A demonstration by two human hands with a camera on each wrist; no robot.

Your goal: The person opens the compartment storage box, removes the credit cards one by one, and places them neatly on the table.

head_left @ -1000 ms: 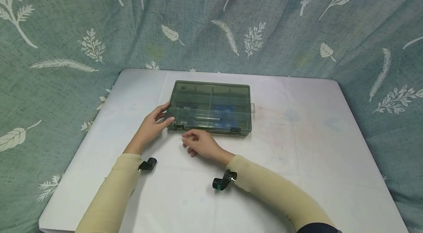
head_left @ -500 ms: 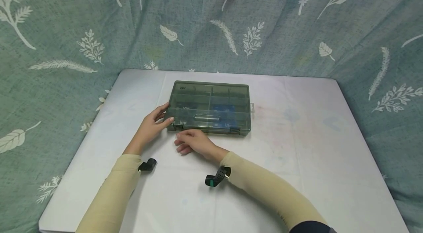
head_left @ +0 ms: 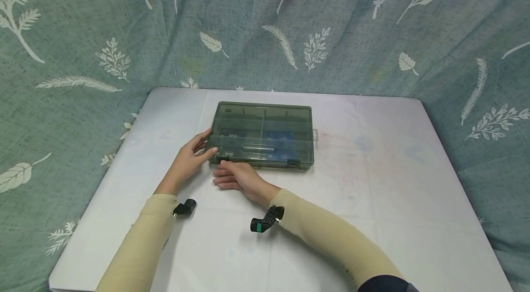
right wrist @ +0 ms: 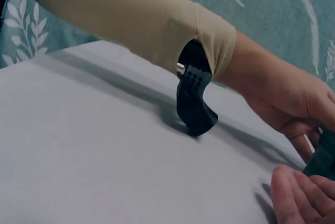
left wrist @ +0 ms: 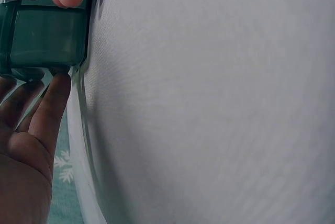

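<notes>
A translucent dark green compartment box [head_left: 265, 122], lid down, lies flat on the white-covered table. My left hand [head_left: 188, 162] grips its left end, thumb on the front corner and fingers along the side. In the left wrist view the fingers [left wrist: 49, 109] meet the end wall. My right hand [head_left: 242, 179] is at the front edge, palm turned sideways, fingers extended and holding nothing. Its thumb is right at the left front latch [head_left: 223, 158], partly covering it. The right front latch [head_left: 294, 163] shows uncovered.
Through the lid show dividers and a blue item [head_left: 280, 142]. A pale hanging tab [head_left: 316, 134] sticks out at the box's right end. The white table [head_left: 372, 191] extends around it, with leaf-patterned cloth [head_left: 256, 30] hanging behind and at the sides.
My right hand has slid left along the box's front edge to the left latch, its fingers straightening and thumb rising. The left hand and the box have stayed in place.
</notes>
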